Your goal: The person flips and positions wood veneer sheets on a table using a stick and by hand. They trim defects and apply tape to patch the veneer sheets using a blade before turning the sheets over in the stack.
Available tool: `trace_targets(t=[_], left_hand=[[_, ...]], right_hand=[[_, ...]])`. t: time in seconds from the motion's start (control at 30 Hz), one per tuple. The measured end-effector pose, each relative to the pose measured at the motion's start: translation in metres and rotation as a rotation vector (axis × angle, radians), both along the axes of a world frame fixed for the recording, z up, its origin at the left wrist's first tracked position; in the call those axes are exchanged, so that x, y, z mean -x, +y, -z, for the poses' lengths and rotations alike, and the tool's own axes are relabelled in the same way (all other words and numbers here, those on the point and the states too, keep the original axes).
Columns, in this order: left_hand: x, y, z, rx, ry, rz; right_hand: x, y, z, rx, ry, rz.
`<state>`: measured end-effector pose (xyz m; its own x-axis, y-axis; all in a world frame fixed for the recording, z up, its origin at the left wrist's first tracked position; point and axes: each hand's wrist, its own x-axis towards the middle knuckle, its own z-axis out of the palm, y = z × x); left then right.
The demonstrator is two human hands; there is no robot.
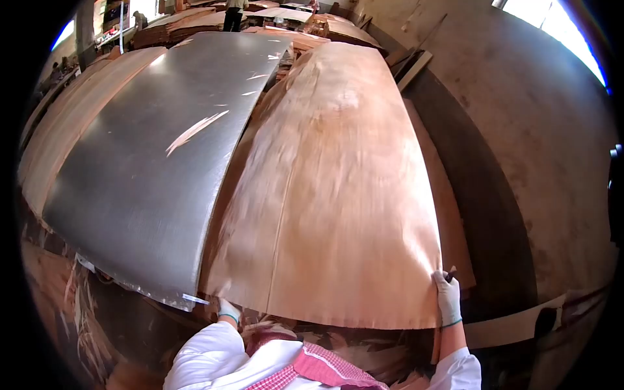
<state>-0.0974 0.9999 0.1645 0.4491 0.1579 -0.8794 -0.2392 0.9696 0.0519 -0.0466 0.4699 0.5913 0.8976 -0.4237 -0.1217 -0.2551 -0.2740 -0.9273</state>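
Observation:
A large, thin sheet of reddish wood veneer (344,214) lies over a stack on the right, its near edge toward me. My left hand (229,311), in a white glove with a green cuff edge, grips the sheet's near left corner. At the near right corner my right hand (447,296), gloved the same way, is closed on the sheet's edge, with a small dark object at its fingers that I cannot make out. Left of the veneer is a grey metal-topped table (149,175) with a torn veneer strip (195,132) on it.
More veneer (84,107) lies along the table's far left side. Further stacks (188,25) and a standing person (234,14) are at the back. A wall (520,110) rises on the right. Veneer scraps (84,312) litter the floor at the left.

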Motion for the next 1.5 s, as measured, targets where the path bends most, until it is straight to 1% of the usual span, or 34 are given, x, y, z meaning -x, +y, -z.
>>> trace_targets(t=[0.03,0.07,0.17,0.2,0.23,0.3,0.33,0.37,0.4,0.43,0.47,0.5,0.57,0.6,0.63,0.7,0.73,0.77,0.8,0.83,0.9,0.97,1.0,1.17,1.2,1.23,1.3,1.37,1.4,1.43,1.47,1.5], left_hand=[[-0.010,-0.011,0.001,-0.075,0.016,-0.034],[-0.018,-0.022,0.005,-0.095,0.017,-0.093],[-0.032,-0.068,0.005,-0.195,0.050,-0.113],[-0.036,-0.083,0.002,-0.220,0.045,-0.100],[-0.039,-0.096,0.008,-0.257,0.034,-0.074],[-0.053,-0.116,0.028,-0.448,-0.030,0.115],[-0.057,-0.136,0.037,-0.536,-0.060,0.213],[-0.065,-0.158,0.025,-0.631,-0.031,0.159],[-0.067,-0.181,0.011,-0.664,-0.060,0.177],[-0.067,-0.209,-0.035,-0.663,-0.011,0.196],[-0.067,-0.230,-0.047,-0.780,-0.024,0.188],[-0.066,-0.250,-0.060,-0.899,-0.035,0.182],[-0.066,-0.289,-0.102,-0.906,0.047,0.241],[-0.062,-0.308,-0.118,-0.910,0.090,0.272],[-0.056,-0.321,-0.122,-0.880,0.022,0.271],[-0.056,-0.345,-0.126,-0.816,-0.124,0.259],[-0.056,-0.349,-0.123,-0.707,-0.259,0.218],[-0.063,-0.346,-0.111,-0.638,-0.273,0.207],[-0.073,-0.341,-0.096,-0.633,-0.254,0.178],[-0.081,-0.339,-0.088,-0.625,-0.232,0.151],[-0.106,-0.339,-0.075,-0.735,-0.170,0.156],[-0.116,-0.358,-0.057,-0.802,-0.121,0.147],[-0.119,-0.366,-0.053,-0.811,-0.129,0.179],[-0.114,-0.421,-0.057,-0.953,-0.120,0.106],[-0.106,-0.428,-0.054,-1.033,-0.128,0.130],[-0.097,-0.442,-0.066,-1.068,-0.146,0.120],[-0.080,-0.473,-0.103,-0.918,-0.122,0.106],[-0.090,-0.492,-0.117,-0.800,-0.113,0.036],[-0.092,-0.494,-0.114,-0.740,-0.105,0.004],[-0.097,-0.489,-0.090,-0.793,-0.064,0.076],[-0.106,-0.477,-0.049,-0.843,-0.024,0.148],[-0.112,-0.472,-0.025,-0.895,0.012,0.215]], right_hand=[[-0.001,-0.019,-0.001,-0.003,0.034,0.011],[-0.003,-0.043,0.010,0.034,0.012,-0.023],[-0.021,-0.109,0.021,0.140,-0.009,-0.016],[-0.026,-0.124,0.019,0.136,-0.014,0.015],[-0.031,-0.153,0.027,0.110,-0.005,-0.009],[-0.041,-0.223,0.043,0.061,0.003,-0.055],[-0.044,-0.234,0.037,0.047,-0.020,-0.043],[-0.049,-0.258,0.036,0.050,-0.018,-0.039],[-0.049,-0.286,0.037,0.054,-0.007,-0.031],[-0.052,-0.314,0.038,0.061,0.002,-0.026],[-0.057,-0.348,0.051,0.083,-0.036,-0.045],[-0.060,-0.378,0.051,0.060,-0.039,-0.050],[-0.061,-0.424,0.055,0.001,-0.029,-0.049],[-0.061,-0.441,0.050,0.024,-0.013,-0.039],[-0.062,-0.454,0.045,0.076,-0.004,-0.027],[-0.068,-0.493,0.054,0.041,-0.057,-0.016],[-0.074,-0.515,0.059,0.056,-0.048,-0.016],[-0.082,-0.543,0.070,0.071,-0.037,-0.016],[-0.089,-0.560,0.080,0.086,-0.025,-0.014],[-0.091,-0.570,0.075,0.009,0.041,-0.045],[-0.103,-0.582,0.073,0.183,0.037,-0.023],[-0.116,-0.597,0.076,0.297,0.022,-0.026],[-0.116,-0.603,0.082,0.345,0.022,-0.026],[-0.119,-0.638,0.100,0.488,0.084,-0.024],[-0.112,-0.636,0.094,0.519,0.080,-0.024],[-0.109,-0.635,0.089,0.552,0.074,-0.025],[-0.103,-0.643,0.090,0.738,0.126,-0.019],[-0.115,-0.659,0.093,0.891,0.153,-0.020],[-0.122,-0.659,0.096,0.950,0.157,-0.023],[-0.127,-0.662,0.096,1.008,0.164,-0.029],[-0.134,-0.664,0.096,1.034,0.165,-0.036],[-0.144,-0.664,0.097,1.059,0.159,-0.042]])
